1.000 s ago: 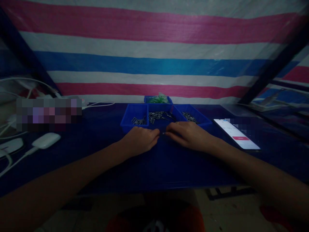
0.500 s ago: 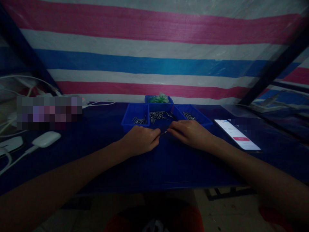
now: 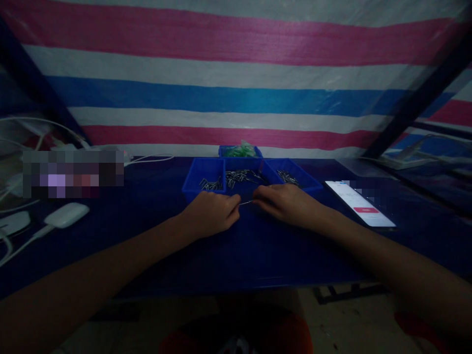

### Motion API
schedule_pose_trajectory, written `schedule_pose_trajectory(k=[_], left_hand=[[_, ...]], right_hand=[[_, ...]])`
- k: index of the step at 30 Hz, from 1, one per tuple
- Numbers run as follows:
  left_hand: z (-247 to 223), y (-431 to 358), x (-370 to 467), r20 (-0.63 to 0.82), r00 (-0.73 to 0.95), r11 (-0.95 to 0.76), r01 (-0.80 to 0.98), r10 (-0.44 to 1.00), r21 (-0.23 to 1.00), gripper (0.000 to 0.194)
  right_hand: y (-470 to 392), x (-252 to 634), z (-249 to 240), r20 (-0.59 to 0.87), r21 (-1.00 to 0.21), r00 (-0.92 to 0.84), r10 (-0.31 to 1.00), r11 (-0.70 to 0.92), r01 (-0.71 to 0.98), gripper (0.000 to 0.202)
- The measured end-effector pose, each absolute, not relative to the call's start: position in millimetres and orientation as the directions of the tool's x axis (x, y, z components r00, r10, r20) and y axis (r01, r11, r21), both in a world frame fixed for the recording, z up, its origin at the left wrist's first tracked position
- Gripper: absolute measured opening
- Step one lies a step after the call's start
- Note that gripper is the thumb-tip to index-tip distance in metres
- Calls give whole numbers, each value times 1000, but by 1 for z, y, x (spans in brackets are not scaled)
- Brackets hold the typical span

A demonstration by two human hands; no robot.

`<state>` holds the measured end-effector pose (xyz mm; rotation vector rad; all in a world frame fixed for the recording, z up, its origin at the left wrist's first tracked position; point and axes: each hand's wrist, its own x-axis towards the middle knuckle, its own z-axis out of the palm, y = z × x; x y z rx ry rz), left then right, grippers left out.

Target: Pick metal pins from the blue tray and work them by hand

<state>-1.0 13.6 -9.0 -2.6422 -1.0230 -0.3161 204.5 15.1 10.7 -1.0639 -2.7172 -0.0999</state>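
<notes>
Between my two hands runs a thin metal piece [image 3: 245, 202], pinched at its left end by my left hand [image 3: 216, 212] and at its right end by my right hand [image 3: 285, 202]. Both hands are closed above the blue table, just in front of the blue bins. The left bin [image 3: 203, 173] holds small bent metal parts [image 3: 211, 185]. Metal pieces [image 3: 238, 176] lie in the middle bin, and more small metal parts [image 3: 287, 177] are in the right bin [image 3: 308, 181]. The fingertips are dim, so their exact grip is hard to make out.
Behind the bins, another blue bin [image 3: 225, 150] holds a green and clear plastic bag [image 3: 244, 149]. A lit phone [image 3: 359, 204] lies at the right. White chargers [image 3: 67, 215] and cables are at the left. A striped sheet [image 3: 236, 64] hangs behind the table [image 3: 254, 260].
The hands are slightly farther apart in height, and more of the thin metal piece shows between them. The whole view has shifted a little, moving the surroundings slightly left.
</notes>
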Motion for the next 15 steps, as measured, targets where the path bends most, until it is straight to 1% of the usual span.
schedule_pose_trajectory(k=[10,15], left_hand=[[-9,13,-2,291,703,-679,707,649,-196,22],[-9,13,-1,317,688,-682,716,653,-149,25]], right_hand=[[16,205,9,169,-37,-741,650,756,654,19],[16,205,9,167,-14,-761,627,773,634,17]])
